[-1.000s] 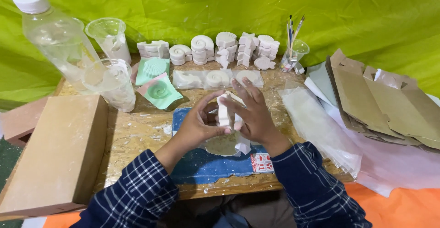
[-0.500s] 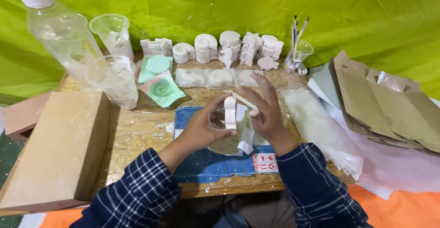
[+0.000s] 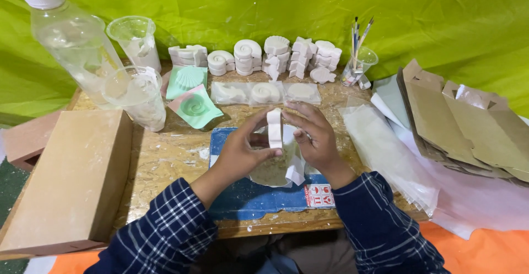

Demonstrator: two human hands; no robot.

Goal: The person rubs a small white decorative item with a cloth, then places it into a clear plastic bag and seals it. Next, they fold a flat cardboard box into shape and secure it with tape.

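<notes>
Both hands, left hand (image 3: pixel 241 151) and right hand (image 3: pixel 313 137), are clamped on a white plaster piece (image 3: pixel 274 127), held upright above a blue mat (image 3: pixel 242 194) near the worktop (image 3: pixel 165 152) front edge, with bare board left

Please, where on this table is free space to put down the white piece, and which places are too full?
Bare wood lies between the brown box and the blue mat, below the green moulds. The back edge is crowded with white casts, cups and a bottle. Plastic sheets cover the right side.
</notes>
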